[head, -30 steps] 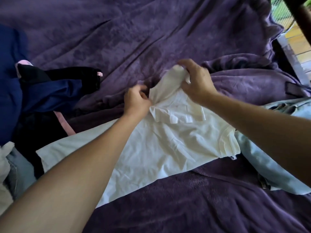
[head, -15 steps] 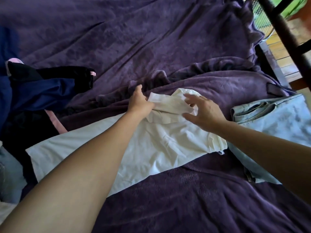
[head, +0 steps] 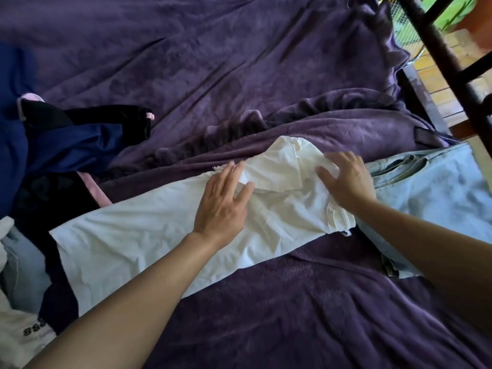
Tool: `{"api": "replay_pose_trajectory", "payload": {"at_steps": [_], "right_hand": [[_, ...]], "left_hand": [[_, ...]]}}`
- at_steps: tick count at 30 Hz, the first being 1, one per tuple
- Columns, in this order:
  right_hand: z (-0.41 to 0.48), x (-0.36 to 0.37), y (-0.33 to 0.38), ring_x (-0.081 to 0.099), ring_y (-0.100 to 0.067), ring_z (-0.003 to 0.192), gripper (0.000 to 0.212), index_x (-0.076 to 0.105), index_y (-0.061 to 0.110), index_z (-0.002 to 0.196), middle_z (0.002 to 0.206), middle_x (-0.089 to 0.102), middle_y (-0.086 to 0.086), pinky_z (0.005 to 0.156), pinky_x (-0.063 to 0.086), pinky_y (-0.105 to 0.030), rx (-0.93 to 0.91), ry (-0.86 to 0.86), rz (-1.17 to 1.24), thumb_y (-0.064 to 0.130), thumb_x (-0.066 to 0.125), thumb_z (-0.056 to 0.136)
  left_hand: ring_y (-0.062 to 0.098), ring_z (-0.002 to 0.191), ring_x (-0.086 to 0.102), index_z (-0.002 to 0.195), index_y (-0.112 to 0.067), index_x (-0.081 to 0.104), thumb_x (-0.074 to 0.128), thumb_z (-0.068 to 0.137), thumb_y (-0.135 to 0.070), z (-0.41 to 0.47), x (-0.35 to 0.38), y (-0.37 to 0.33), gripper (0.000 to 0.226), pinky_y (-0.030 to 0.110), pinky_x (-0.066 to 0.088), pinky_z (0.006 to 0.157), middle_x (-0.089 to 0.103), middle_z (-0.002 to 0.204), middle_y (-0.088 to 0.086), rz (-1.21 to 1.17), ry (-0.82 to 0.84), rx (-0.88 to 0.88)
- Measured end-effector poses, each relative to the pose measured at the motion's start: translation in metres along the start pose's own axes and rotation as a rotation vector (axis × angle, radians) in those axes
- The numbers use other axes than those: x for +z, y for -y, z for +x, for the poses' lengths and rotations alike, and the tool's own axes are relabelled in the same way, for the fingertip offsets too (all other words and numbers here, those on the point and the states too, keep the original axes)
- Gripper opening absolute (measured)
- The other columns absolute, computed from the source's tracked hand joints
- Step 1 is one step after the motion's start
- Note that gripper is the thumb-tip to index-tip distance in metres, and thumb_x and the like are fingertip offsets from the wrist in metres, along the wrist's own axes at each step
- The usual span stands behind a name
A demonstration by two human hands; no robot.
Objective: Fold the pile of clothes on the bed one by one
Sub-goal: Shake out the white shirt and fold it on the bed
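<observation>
- Shows long white cotton garment (head: 149, 235) laid diagonally across centre of frame, from lower left to right of centre, flat on crumpled purple plush blanket (head: 239, 62).
- Shows upper end of it folded back over itself, just right of centre.
- Presses left hand (head: 223, 206) palm-down on the white garment at centre; fingers straight and spread, gripping nothing.
- Rests right hand (head: 346, 182) palm-down on the folded part, right of centre; fingers spread, not curled round the cloth.
- Holds the two hands apart, folded flap between them.
- Shows light blue denim garment (head: 439, 195) at right edge, against the white garment's end; overlapping or merely touching, cannot tell.
- Shows unfolded heap at left edge: navy blue garment (head: 66, 145), black garment with pink trim (head: 80, 115), pale printed fabric (head: 16, 331) in lower-left corner.
- Shows dark wooden bed post (head: 439, 49) in upper right.
</observation>
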State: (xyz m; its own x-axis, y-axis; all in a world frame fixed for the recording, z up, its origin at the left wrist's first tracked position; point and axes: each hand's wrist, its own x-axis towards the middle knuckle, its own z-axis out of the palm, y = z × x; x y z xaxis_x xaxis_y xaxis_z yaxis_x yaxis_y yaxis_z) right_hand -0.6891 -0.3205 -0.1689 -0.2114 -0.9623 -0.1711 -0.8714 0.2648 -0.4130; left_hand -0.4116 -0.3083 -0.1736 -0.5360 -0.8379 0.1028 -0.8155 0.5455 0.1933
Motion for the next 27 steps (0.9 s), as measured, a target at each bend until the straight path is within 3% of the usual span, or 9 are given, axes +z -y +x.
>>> {"api": "replay_pose_trajectory", "payload": {"at_steps": [2, 4, 7, 9, 12, 15, 21, 24, 27], "right_hand": [[0.011, 0.002, 0.007, 0.053, -0.029, 0.116, 0.076, 0.045, 0.021, 0.136, 0.131, 0.054, -0.007, 0.09, 0.046, -0.044, 0.204, 0.14, 0.002, 0.072, 0.053, 0.079], [0.02, 0.004, 0.014, 0.058, -0.028, 0.109, 0.095, 0.045, 0.023, 0.133, 0.123, 0.058, -0.006, 0.084, 0.048, -0.042, 0.242, 0.206, -0.022, 0.089, 0.045, 0.065], [0.03, 0.0, 0.025, 0.064, -0.022, 0.09, 0.101, 0.057, 0.025, 0.112, 0.102, 0.066, 0.001, 0.077, 0.053, -0.04, 0.304, 0.293, 0.071, 0.1, 0.045, 0.046], [0.034, 0.002, 0.033, 0.065, -0.02, 0.083, 0.095, 0.062, 0.027, 0.099, 0.093, 0.067, 0.003, 0.076, 0.056, -0.043, 0.307, 0.329, 0.161, 0.099, 0.052, 0.039], [0.032, 0.006, 0.048, 0.062, -0.015, 0.078, 0.076, 0.063, 0.026, 0.091, 0.085, 0.064, 0.007, 0.069, 0.054, -0.035, 0.281, 0.34, 0.218, 0.085, 0.071, 0.042], [0.027, -0.001, 0.055, 0.056, -0.017, 0.068, 0.041, 0.057, 0.019, 0.072, 0.072, 0.057, 0.004, 0.052, 0.042, -0.027, 0.217, 0.31, 0.201, 0.052, 0.081, 0.065], [0.0, -0.034, 0.122, 0.063, -0.026, 0.075, 0.017, 0.061, 0.015, 0.09, 0.082, 0.063, -0.004, 0.057, 0.046, -0.03, -0.017, 0.4, 0.034, 0.031, 0.063, 0.085], [-0.021, -0.019, 0.182, 0.068, -0.03, 0.066, 0.012, 0.06, 0.008, 0.092, 0.083, 0.063, -0.012, 0.048, 0.057, -0.036, 0.045, 0.581, 0.223, 0.016, 0.051, 0.092], [-0.041, 0.016, 0.24, 0.063, -0.025, 0.052, 0.018, 0.053, 0.012, 0.079, 0.071, 0.059, -0.01, 0.038, 0.052, -0.03, 0.132, 0.65, 0.42, 0.009, 0.044, 0.095]], "left_hand": [[0.037, 0.139, 0.032, 0.141, -0.013, 0.043, 0.049, 0.088, -0.014, 0.008, 0.009, -0.009, 0.054, 0.049, 0.027, 0.113, 0.04, 0.147, 0.018, -0.001, 0.142, -0.029], [0.031, 0.144, 0.021, 0.152, -0.02, 0.019, 0.038, 0.096, -0.024, 0.003, 0.024, -0.011, 0.059, 0.045, 0.017, 0.117, 0.031, 0.152, 0.011, 0.022, 0.346, -0.071], [0.03, 0.147, 0.003, 0.152, -0.029, 0.01, 0.026, 0.101, -0.032, -0.016, 0.045, -0.009, 0.054, 0.044, 0.015, 0.117, 0.003, 0.161, 0.003, -0.064, 0.541, -0.187], [0.03, 0.147, -0.001, 0.151, -0.034, 0.009, 0.025, 0.101, -0.035, -0.019, 0.049, -0.007, 0.053, 0.044, 0.015, 0.117, -0.006, 0.161, -0.003, -0.132, 0.591, -0.214], [0.027, 0.147, 0.004, 0.15, -0.036, 0.014, 0.025, 0.101, -0.033, -0.012, 0.041, 0.001, 0.05, 0.045, 0.019, 0.114, -0.001, 0.161, -0.006, -0.206, 0.601, -0.212], [0.027, 0.14, 0.024, 0.15, -0.029, 0.023, 0.031, 0.1, -0.026, -0.019, 0.021, 0.017, 0.051, 0.044, 0.028, 0.108, 0.013, 0.159, 0.001, -0.22, 0.498, -0.235], [0.029, 0.123, 0.046, 0.141, -0.014, 0.042, 0.041, 0.096, -0.018, -0.085, -0.021, 0.07, 0.045, 0.043, 0.042, 0.097, 0.042, 0.142, 0.007, -0.217, 0.331, -0.513], [0.027, 0.12, 0.05, 0.139, -0.014, 0.047, 0.045, 0.095, -0.016, -0.129, -0.037, 0.091, 0.043, 0.041, 0.045, 0.094, 0.046, 0.137, 0.006, -0.261, 0.278, -0.693], [0.027, 0.118, 0.053, 0.137, -0.014, 0.049, 0.047, 0.094, -0.015, -0.169, -0.047, 0.108, 0.043, 0.042, 0.046, 0.091, 0.046, 0.136, 0.006, -0.297, 0.243, -0.819]]}}
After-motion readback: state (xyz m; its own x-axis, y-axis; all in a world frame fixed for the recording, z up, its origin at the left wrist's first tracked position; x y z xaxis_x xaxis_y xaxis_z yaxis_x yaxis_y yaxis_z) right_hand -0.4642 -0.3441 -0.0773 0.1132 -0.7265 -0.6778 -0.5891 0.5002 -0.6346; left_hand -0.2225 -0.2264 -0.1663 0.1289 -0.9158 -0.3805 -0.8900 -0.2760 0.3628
